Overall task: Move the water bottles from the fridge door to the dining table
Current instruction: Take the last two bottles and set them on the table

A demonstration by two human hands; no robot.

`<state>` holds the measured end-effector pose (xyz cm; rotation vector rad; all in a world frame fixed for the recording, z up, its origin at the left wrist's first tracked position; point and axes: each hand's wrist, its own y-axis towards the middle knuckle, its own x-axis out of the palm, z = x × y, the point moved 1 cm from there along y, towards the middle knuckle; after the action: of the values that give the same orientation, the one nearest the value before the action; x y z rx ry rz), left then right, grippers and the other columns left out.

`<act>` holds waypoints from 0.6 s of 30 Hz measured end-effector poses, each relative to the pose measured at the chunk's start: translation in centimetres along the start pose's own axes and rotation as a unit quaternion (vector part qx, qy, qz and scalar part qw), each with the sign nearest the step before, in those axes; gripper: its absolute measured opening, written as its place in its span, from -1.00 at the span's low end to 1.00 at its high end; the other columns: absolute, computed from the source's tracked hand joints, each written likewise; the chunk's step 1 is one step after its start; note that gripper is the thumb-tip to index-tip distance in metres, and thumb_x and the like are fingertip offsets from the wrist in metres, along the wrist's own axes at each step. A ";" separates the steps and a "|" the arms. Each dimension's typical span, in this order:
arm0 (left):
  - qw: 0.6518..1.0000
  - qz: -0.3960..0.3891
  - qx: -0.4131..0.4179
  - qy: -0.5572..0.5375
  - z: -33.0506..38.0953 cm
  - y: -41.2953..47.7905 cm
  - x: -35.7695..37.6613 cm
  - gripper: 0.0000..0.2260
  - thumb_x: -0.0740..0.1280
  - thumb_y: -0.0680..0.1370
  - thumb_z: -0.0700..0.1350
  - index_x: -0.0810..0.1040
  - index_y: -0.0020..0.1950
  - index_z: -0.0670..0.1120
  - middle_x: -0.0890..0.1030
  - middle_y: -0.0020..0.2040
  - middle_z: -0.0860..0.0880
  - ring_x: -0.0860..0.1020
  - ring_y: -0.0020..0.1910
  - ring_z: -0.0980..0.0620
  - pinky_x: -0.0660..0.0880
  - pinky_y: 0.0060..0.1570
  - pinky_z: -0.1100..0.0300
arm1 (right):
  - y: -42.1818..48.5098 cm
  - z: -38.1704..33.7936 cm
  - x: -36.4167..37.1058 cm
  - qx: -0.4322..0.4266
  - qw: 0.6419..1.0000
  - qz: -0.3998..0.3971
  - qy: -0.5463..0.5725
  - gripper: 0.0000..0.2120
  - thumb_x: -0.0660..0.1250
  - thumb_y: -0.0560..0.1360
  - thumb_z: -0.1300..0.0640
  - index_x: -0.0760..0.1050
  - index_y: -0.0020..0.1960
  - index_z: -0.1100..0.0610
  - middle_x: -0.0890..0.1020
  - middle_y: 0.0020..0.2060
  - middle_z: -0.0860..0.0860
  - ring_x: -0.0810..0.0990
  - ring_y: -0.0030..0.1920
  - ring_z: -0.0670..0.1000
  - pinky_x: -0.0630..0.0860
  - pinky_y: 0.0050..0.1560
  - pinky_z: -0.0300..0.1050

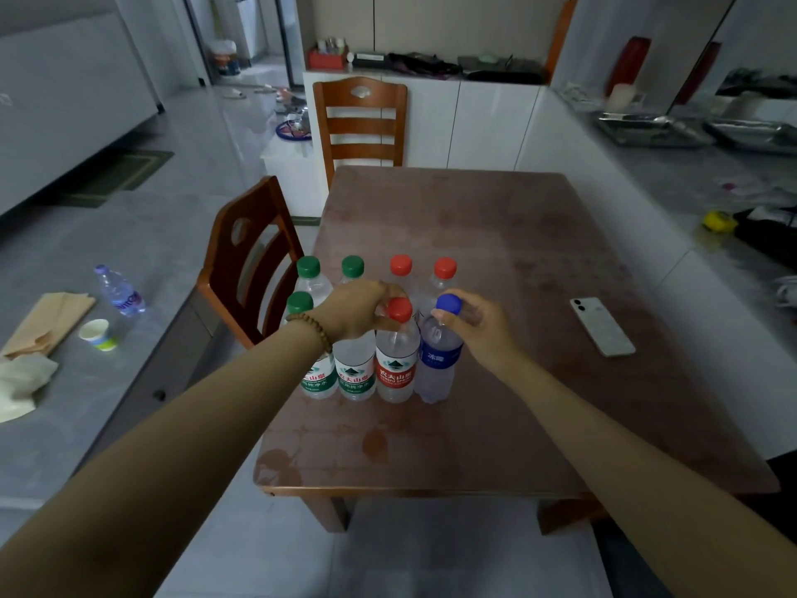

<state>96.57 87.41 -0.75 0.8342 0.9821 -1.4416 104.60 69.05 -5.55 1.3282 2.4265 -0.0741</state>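
Note:
Several water bottles stand upright in two rows on the left part of the brown dining table [517,261]. My left hand [358,310] grips the neck of a red-capped bottle [396,360] in the near row. My right hand [476,328] holds the neck of the blue-capped bottle [437,364] at the right end of that row. Two green-labelled bottles [356,375] stand left of these, partly behind my left wrist. In the far row are green-capped bottles [309,269] and red-capped bottles [445,269].
A white phone [602,326] lies on the table's right side. Two wooden chairs [360,123] stand at the far end and left side. A counter on the left holds another bottle [120,291], a paper cup [98,334] and paper bags.

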 end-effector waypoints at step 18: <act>0.999 0.011 0.044 0.026 3.1 0.6 -2.8 -0.61 0.32 0.54 0.02 0.43 0.33 -0.05 0.55 0.25 -0.02 0.56 0.12 -0.01 0.47 0.08 0.20 | -1.7 -2.7 -2.9 0.058 0.998 0.005 -0.016 -0.58 0.31 0.52 0.01 0.36 0.35 0.02 0.44 0.34 0.01 0.40 0.35 -0.02 0.35 0.37 0.03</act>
<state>97.59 85.71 3.00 0.9482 0.9509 -1.4586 103.86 66.37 -2.24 1.3765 2.4212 -0.2353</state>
